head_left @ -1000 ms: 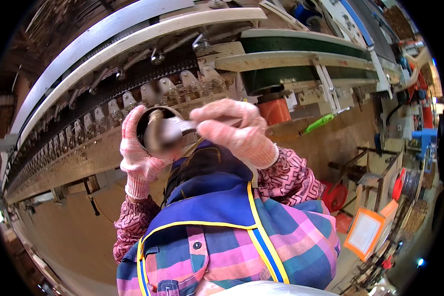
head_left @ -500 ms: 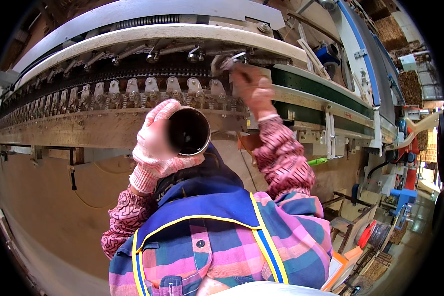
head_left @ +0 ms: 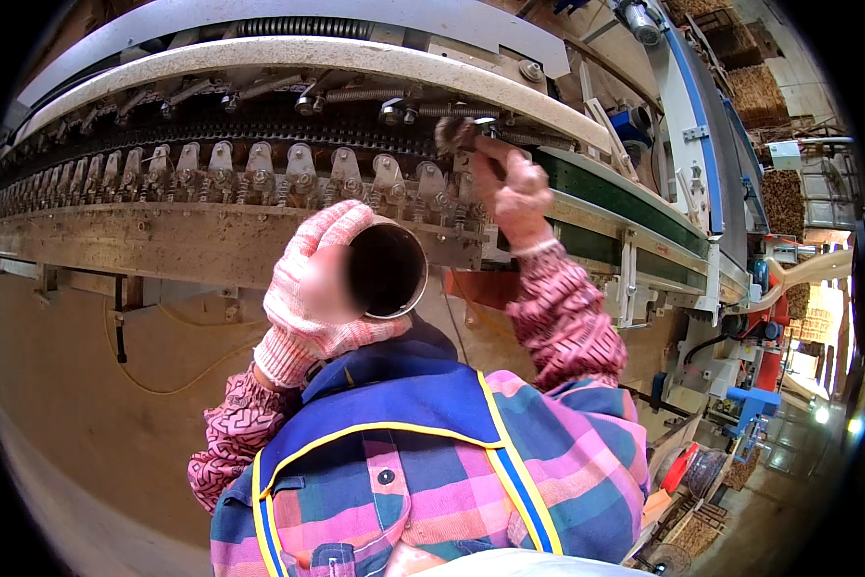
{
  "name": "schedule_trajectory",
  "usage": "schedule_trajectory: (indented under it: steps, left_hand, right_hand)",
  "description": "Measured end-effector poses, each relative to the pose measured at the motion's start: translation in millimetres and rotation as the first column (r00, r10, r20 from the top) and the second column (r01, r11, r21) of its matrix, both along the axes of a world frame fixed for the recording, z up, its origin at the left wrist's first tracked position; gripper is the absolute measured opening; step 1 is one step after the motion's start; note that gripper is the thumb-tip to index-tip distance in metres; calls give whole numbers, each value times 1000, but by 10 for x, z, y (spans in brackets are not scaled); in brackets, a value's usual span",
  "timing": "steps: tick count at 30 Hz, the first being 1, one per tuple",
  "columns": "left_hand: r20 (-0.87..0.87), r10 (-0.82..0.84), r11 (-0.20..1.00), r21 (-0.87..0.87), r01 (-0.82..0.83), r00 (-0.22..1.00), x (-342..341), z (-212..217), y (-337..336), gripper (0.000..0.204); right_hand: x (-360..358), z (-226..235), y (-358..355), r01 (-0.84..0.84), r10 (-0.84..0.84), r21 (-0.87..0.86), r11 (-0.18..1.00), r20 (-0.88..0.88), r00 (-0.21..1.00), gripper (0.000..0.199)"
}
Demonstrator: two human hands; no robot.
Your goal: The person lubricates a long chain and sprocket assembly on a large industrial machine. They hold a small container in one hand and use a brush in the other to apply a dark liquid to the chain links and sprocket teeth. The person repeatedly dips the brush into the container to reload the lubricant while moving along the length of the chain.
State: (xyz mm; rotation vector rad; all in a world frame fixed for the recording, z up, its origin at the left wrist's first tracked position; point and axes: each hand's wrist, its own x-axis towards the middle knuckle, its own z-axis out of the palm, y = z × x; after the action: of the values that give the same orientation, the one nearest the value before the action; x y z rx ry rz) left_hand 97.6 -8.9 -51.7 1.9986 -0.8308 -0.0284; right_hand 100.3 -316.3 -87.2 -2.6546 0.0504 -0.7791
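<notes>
Workshop floor spreads out below me, dusty and tan, with stacked brown material far off at the upper right and red and blue equipment (head_left: 754,370) crowded along the right edge. Across the top runs the big machine (head_left: 288,53), its long pale curved rail bending with the lens, and under that rail I see a dark chain (head_left: 259,130) carrying a row of grey metal clamps (head_left: 254,173), one beside the next, all the way to the left rim. A green belt (head_left: 610,207) slants down to the right from the end of that row.

Nearer to me, a plaid apron in pink, blue and teal with yellow piping fills the bottom of the view, patterned pink sleeves coming up on both sides.

My left hand (head_left: 317,288), in a pink knit glove, is wrapped around a dark metal can (head_left: 386,271), holding it at chest height with its open mouth turned toward the camera; the inside looks black and I cannot tell what is in it. My right hand (head_left: 514,188), gloved too, is raised to the chain at the last clamps, fingers closed around a small brush (head_left: 456,135) whose dark bristly head touches the machine just under the rail. Can and brush are well apart, the can low and left of it.
</notes>
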Motion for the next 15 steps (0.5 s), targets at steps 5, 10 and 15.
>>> schedule_trajectory:
  steps: [5, 10, 15]
  left_hand:
    - [19, -6, 999, -45, 7, 1000, 15, -18, 1, 114]
    - [13, 0, 999, 39, -1, 1000, 8, 34, -1, 113]
    - [35, -10, 1000, 25, 9, 999, 28, 48, -15, 113]
  right_hand:
    - [-140, -70, -183, -2, 2, 9, 1000, 6, 1000, 21]
    - [-193, -236, -163, 58, -73, -249, 967, -49, 996, 21]
    - [-305, -50, -259, -38, 38, 307, 951, 8, 999, 18]
